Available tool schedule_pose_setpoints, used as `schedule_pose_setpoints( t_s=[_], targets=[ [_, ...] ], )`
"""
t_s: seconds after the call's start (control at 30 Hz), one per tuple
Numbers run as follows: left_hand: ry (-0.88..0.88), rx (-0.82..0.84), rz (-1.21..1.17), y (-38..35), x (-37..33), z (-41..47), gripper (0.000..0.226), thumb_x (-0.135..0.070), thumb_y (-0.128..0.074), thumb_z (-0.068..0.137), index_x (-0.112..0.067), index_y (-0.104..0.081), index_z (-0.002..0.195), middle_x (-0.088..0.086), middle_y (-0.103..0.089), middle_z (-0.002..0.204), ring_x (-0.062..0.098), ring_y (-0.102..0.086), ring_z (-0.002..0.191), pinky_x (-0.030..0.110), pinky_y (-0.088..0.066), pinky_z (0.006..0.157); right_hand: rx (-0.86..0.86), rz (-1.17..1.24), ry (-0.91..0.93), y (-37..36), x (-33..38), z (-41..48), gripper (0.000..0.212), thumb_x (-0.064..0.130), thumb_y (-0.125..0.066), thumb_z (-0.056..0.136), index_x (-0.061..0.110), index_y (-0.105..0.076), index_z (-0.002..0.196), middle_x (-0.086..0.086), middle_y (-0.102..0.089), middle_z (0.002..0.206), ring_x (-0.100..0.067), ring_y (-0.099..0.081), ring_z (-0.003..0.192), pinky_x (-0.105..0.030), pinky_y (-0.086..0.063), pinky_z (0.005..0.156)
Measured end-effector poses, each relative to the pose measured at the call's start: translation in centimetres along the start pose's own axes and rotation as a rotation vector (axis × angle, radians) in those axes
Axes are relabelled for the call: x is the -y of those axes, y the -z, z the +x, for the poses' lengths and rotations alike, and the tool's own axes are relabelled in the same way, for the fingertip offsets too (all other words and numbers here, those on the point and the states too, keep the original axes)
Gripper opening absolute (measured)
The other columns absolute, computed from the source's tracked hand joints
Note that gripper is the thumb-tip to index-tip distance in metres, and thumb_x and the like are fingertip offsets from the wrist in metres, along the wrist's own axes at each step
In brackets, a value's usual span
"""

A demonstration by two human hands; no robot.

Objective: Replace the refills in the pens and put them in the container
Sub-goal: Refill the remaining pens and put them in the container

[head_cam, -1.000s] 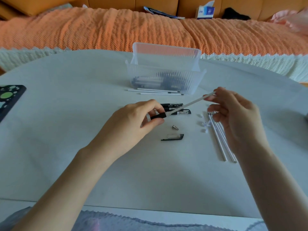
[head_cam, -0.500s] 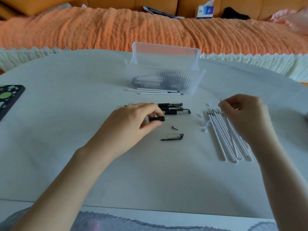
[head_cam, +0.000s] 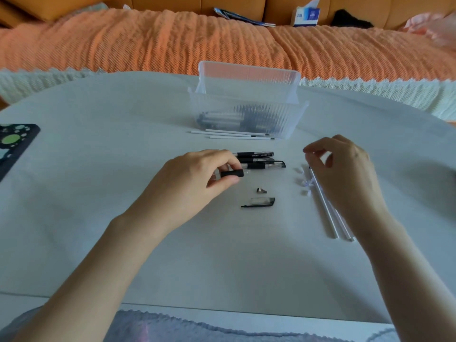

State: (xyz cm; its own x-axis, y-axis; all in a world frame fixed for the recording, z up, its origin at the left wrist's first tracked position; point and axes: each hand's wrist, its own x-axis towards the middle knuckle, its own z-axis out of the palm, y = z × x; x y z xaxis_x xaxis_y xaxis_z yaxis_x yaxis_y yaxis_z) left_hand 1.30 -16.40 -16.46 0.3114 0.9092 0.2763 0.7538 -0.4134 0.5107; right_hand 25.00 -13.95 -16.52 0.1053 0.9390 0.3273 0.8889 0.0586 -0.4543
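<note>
Gripping an open pen barrel (head_cam: 232, 173) by its black sleeve, the left hand (head_cam: 197, 178) pinches it between thumb and forefinger just above the table (head_cam: 123, 243); the barrel's front end points toward the right hand and carries no tip. Right hand (head_cam: 345, 174) hovers with curled fingers over the far ends of the fresh refills (head_cam: 325, 213), which lie bundled under and beside its palm; thumb and forefinger come close together, but whether they pinch a refill or nothing, cannot tell. Between the two hands, nearer the left: the metal tip (head_cam: 261, 190) and the cap (head_cam: 261, 203), both loose on the table. Just beyond the left fingertips, three capped pens (head_cam: 259, 160) lie side by side. Small white bits (head_cam: 304, 192) scattered just left of the right hand. Farther out, beyond both hands, the container (head_cam: 246, 104) already holds several pens; a few loose refills (head_cam: 237, 134) lie along its near wall, likely spent ones. Judgement: well into the job, some pens done and stowed; this one needs refill, tip and cap, then the three beside it
</note>
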Motion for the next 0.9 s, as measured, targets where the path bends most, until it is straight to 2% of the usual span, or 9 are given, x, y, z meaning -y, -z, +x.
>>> schedule_pose_setpoints(
  t_s=[0.2, 0.33, 0.5, 0.6, 0.7, 0.8, 0.9],
  targets=[
    [0.006, 0.005, -0.011, -0.1, -0.2, 0.1, 0.012, -0.034, -0.063, 0.085, -0.031, -0.063, 0.096, -0.024, -0.053, 0.078, -0.004, -0.048, 0.067, 0.027, -0.044, 0.065, 0.077, -0.053, 0.175, -2.3, 1.6, 2.3, 0.024, 0.009, -0.052, 0.092, 0.016, -0.067, 0.11, -0.002, -0.064, 0.106, -0.023, -0.054, 0.101, -0.034, -0.043, 0.08],
    [0.002, 0.003, -0.009, -0.2, -0.2, 0.2, 0.012, -0.033, -0.064, 0.085, -0.03, -0.063, 0.097, -0.018, -0.056, 0.083, 0.004, -0.045, 0.066, 0.029, -0.045, 0.066, 0.103, -0.14, 0.249, -3.6, 2.4, 3.9, 0.026, 0.008, -0.049, 0.094, 0.013, -0.065, 0.114, -0.004, -0.064, 0.112, -0.023, -0.052, 0.106, -0.033, -0.041, 0.082],
    [0.015, 0.017, -0.018, -0.1, -0.1, 0.2, 0.013, -0.035, -0.063, 0.086, -0.03, -0.063, 0.098, -0.02, -0.056, 0.085, -0.004, -0.048, 0.067, 0.027, -0.043, 0.066, 0.108, -0.272, 0.318, -4.7, 2.4, 4.5, 0.022, 0.009, -0.05, 0.094, 0.009, -0.066, 0.108, -0.008, -0.062, 0.108, -0.026, -0.052, 0.102, -0.032, -0.041, 0.081],
    [0.012, 0.013, -0.017, -0.1, -0.1, 0.2, 0.012, -0.036, -0.063, 0.085, -0.031, -0.063, 0.097, -0.023, -0.054, 0.08, -0.005, -0.048, 0.067, 0.026, -0.043, 0.066, 0.105, -0.269, 0.334, -4.8, 2.2, 4.6, 0.017, 0.009, -0.053, 0.092, 0.008, -0.067, 0.102, -0.009, -0.062, 0.103, -0.026, -0.051, 0.099, -0.032, -0.04, 0.08],
    [0.01, 0.002, -0.018, 0.0, 0.1, 0.2, 0.011, -0.035, -0.063, 0.085, -0.03, -0.062, 0.096, -0.02, -0.056, 0.081, -0.003, -0.049, 0.068, 0.028, -0.044, 0.066, 0.124, -0.228, 0.306, -4.6, 1.9, 4.7, 0.01, 0.013, -0.06, 0.089, 0.009, -0.067, 0.095, -0.008, -0.063, 0.099, -0.025, -0.05, 0.097, -0.032, -0.04, 0.077],
    [0.029, -0.018, -0.073, 0.2, 0.0, 0.2, 0.009, -0.034, -0.062, 0.086, -0.031, -0.061, 0.093, -0.018, -0.059, 0.082, 0.004, -0.052, 0.071, 0.031, -0.047, 0.067, 0.115, -0.201, 0.288, -4.0, 1.5, 4.5, 0.008, 0.014, -0.059, 0.09, 0.009, -0.066, 0.093, -0.005, -0.063, 0.097, -0.024, -0.05, 0.096, -0.027, -0.033, 0.07],
    [0.089, -0.047, -0.2, 0.2, 0.1, 0.4, 0.005, -0.028, -0.06, 0.087, -0.027, -0.059, 0.093, -0.016, -0.062, 0.083, 0.006, -0.058, 0.067, 0.034, -0.05, 0.071, 0.09, 0.023, 0.158, -2.0, 1.8, 3.7, 0.008, 0.013, -0.056, 0.09, 0.012, -0.064, 0.092, 0.001, -0.064, 0.087, -0.021, -0.056, 0.087, -0.032, -0.039, 0.068]
  ],
)
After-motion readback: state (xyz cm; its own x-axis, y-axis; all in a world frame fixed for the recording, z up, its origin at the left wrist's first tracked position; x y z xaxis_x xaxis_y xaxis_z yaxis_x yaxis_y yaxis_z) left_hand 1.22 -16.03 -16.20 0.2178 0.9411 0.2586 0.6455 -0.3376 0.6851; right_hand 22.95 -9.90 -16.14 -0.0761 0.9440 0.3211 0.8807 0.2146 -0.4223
